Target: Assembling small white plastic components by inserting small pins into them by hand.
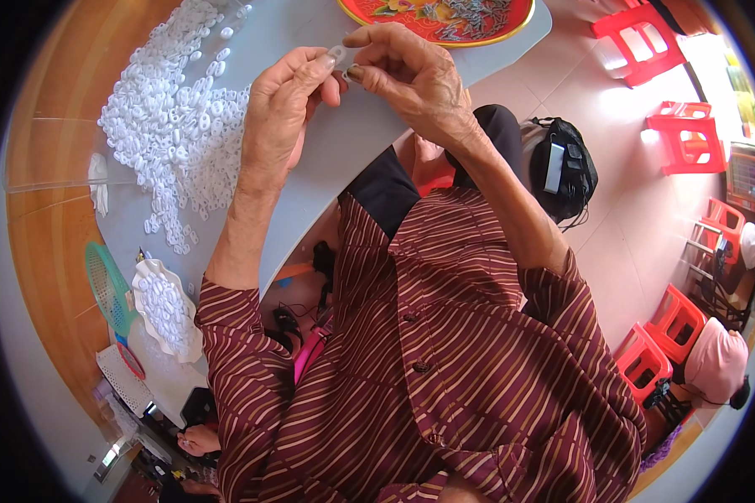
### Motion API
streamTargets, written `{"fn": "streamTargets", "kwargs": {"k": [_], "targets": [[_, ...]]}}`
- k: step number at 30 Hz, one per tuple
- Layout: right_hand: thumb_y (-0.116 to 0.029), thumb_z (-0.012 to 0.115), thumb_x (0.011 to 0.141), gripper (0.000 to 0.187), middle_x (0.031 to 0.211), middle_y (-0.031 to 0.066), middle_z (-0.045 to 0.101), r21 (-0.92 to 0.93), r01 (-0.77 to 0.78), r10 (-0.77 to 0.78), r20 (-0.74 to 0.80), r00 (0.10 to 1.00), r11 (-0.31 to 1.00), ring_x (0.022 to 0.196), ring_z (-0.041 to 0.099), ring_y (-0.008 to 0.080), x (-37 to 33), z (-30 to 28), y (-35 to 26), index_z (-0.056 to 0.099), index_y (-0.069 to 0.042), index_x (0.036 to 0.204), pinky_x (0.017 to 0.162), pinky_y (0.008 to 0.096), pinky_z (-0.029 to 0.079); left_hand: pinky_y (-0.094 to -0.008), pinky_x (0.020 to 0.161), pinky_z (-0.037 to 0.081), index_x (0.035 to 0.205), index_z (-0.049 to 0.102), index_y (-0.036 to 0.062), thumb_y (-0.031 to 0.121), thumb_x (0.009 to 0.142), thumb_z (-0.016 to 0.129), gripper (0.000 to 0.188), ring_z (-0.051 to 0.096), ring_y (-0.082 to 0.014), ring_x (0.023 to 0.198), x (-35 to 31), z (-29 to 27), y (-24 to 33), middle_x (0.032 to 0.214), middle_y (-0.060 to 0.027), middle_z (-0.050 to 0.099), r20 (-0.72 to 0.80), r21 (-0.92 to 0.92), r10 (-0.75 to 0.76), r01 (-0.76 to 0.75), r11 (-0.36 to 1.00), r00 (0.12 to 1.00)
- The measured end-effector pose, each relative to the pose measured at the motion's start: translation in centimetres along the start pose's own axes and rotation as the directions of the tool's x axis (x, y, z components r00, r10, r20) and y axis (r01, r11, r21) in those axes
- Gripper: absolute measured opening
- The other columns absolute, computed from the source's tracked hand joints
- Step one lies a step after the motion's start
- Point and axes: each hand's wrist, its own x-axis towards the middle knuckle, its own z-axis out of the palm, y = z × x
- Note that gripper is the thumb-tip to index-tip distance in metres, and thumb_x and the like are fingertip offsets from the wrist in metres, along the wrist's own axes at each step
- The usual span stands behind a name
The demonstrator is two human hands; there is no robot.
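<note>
Over the edge of the grey-white table [323, 159], my two hands meet at the fingertips. My left hand [278, 109] pinches a small white oval plastic piece [337, 54] between thumb and fingers. Close against it, my right hand [424, 84] has its thumb and fingers curled in a pinch; what lies in that pinch is too small to make out. A big heap of similar white plastic pieces [172, 121] spreads over the table to the left. Beyond my right hand stands a red round tray [377, 29] with a yellow rim, holding many small grey metal pieces [476, 20].
A scalloped white dish [191, 335] of white pieces and a green mesh racket [107, 285] lie at the left. Another person's hand [200, 439] shows at lower left. Red plastic stools [642, 46] line the right; a black bag [572, 172] is beside my legs.
</note>
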Motion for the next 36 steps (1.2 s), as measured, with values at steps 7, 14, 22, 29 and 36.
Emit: {"fn": "streamTargets", "kwargs": {"k": [7, 14, 22, 29, 36], "targets": [[-0.001, 0.061, 0.084, 0.027, 0.081, 0.0020, 0.062, -0.013, -0.004, 0.003, -0.023, 1.000, 1.000, 0.076, 0.060, 0.0069, -0.1, 0.0, -0.2, 0.057, -0.001, 0.110, 0.072, 0.0215, 0.051, -0.0225, 0.071, 0.043, 0.098, 0.060, -0.0014, 0.017, 0.092, 0.055, 0.020, 0.054, -0.0090, 0.072, 0.0, 0.3, -0.2, 0.069, -0.0032, 0.058, -0.011, 0.125, 0.103, -0.101, 0.987, 0.995], [-0.001, 0.061, 0.084, 0.026, 0.082, 0.0025, 0.063, 0.016, -0.003, 0.004, -0.050, 0.999, 1.000, 0.077, 0.060, 0.0071, -0.1, 0.0, 0.0, 0.058, -0.001, 0.109, 0.072, 0.0214, 0.051, -0.0232, 0.070, 0.044, 0.099, 0.061, -0.0020, 0.019, 0.094, 0.052, 0.023, 0.054, -0.0091, 0.071, 0.0, 0.6, -0.1, 0.072, -0.0046, 0.061, -0.007, 0.097, 0.091, -0.090, 0.991, 0.996], [-0.001, 0.061, 0.084, 0.024, 0.083, 0.0028, 0.063, 0.030, -0.017, 0.019, -0.049, 0.999, 0.999, 0.078, 0.061, 0.0074, -0.2, 0.1, 0.1, 0.058, 0.000, 0.108, 0.072, 0.0215, 0.051, -0.0221, 0.064, 0.043, 0.095, 0.061, -0.0007, 0.020, 0.094, 0.052, 0.023, 0.054, -0.0083, 0.067, 0.1, 0.3, -0.4, 0.070, -0.0023, 0.060, 0.007, 0.306, 0.114, -0.111, 0.946, 0.993], [-0.002, 0.061, 0.084, 0.021, 0.081, 0.0032, 0.064, -0.007, 0.012, -0.012, -0.061, 0.998, 1.000, 0.076, 0.061, 0.0075, -0.2, 0.0, 0.5, 0.059, -0.001, 0.105, 0.071, 0.0222, 0.051, -0.0228, 0.060, 0.043, 0.095, 0.061, 0.0005, 0.021, 0.093, 0.052, 0.022, 0.054, -0.0071, 0.065, -0.1, 0.8, 0.3, 0.070, -0.0015, 0.061, 0.065, 0.585, 0.165, -0.171, 0.793, 0.984], [-0.002, 0.061, 0.084, 0.020, 0.081, 0.0039, 0.065, 0.048, 0.006, -0.003, -0.066, 0.998, 0.999, 0.076, 0.062, 0.0077, -0.2, 0.2, 0.3, 0.060, -0.001, 0.104, 0.071, 0.0223, 0.051, -0.0237, 0.058, 0.043, 0.094, 0.061, 0.0010, 0.022, 0.095, 0.050, 0.024, 0.051, -0.0074, 0.062, 0.1, 0.9, -0.9, 0.067, -0.0013, 0.060, -0.004, 0.497, 0.262, -0.225, 0.838, 0.965]]}}
